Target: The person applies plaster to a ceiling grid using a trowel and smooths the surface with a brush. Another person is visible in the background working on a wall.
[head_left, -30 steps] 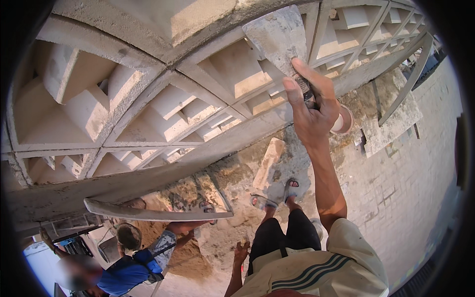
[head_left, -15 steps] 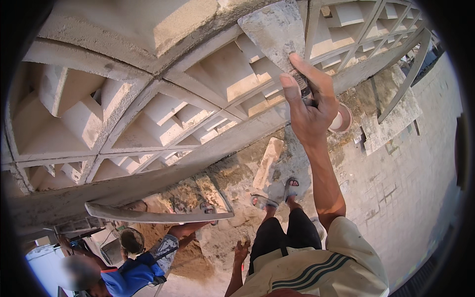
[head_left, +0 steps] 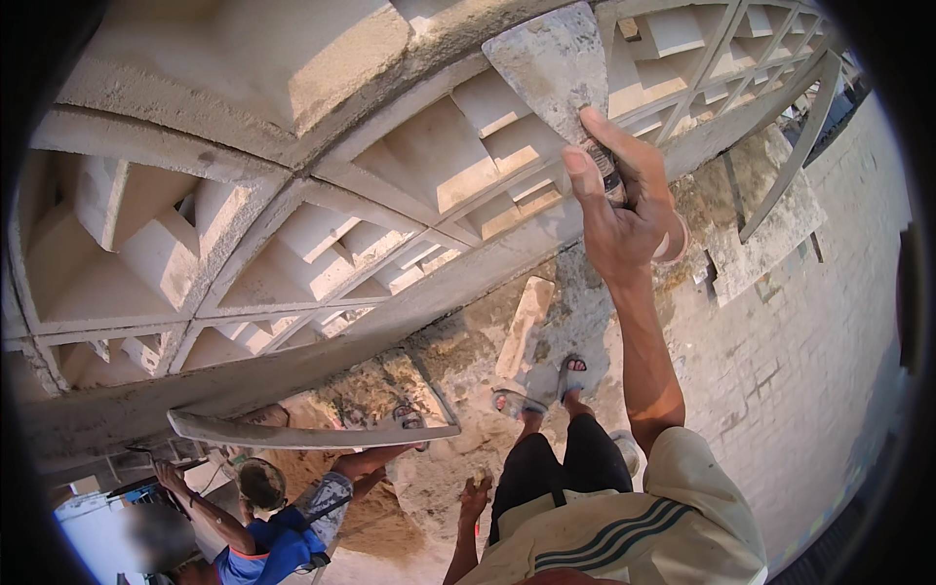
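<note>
My right hand [head_left: 629, 210] is raised in front of a pale openwork block wall [head_left: 292, 185], its fingers wrapped round the dark handle of a wide putty knife [head_left: 556, 63]. The flat, mortar-smeared blade points up at the wall's upper edge; whether it touches the blocks I cannot tell. Low beside my dark shorts hangs my left hand [head_left: 475, 497], its fingers curled; something small and pale seems to be in them, too small to name.
At the lower left a co-worker in a blue top [head_left: 278, 536] stands near a bucket [head_left: 260, 483]. A curved plank [head_left: 312, 431] juts out from the wall. By my sandalled feet lies a board [head_left: 525, 327]. Behind my right hand a round container [head_left: 673, 239] partly shows; sand [head_left: 375, 522] covers some ground.
My right hand and the putty knife have shifted slightly right and down in view. The co-worker's arm now reaches up and outward. My left hand stays low.
</note>
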`<state>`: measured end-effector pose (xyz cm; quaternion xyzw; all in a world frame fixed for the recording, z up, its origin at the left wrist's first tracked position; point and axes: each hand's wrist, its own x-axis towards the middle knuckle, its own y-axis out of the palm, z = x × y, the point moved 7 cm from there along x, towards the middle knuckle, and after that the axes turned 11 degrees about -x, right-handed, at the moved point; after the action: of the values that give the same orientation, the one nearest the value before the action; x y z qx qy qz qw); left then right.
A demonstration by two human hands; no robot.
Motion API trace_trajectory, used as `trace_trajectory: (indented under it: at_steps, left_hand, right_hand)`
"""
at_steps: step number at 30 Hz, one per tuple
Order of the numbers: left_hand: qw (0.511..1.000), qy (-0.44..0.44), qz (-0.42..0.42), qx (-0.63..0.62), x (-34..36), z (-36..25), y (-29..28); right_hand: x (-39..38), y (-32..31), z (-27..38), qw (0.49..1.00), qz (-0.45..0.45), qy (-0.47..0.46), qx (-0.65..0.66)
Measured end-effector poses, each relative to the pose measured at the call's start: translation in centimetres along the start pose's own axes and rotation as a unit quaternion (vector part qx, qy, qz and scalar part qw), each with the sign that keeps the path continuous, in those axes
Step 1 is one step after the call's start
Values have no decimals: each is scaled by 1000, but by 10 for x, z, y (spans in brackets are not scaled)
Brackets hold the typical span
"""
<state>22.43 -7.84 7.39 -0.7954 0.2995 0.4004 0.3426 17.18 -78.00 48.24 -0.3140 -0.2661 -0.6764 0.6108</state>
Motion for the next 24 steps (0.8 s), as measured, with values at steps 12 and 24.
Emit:
trace_trajectory:
  at_steps: [12,24]
  left_hand:
    - [999,-48,-6,14,-1,-8,5]
    - [998,-44,-21,35,2,-2,1]
  right_hand:
    - [-2,-4,-6,1000,3,5,3]
    - [-2,-5,-2,1000,3,-20,-6]
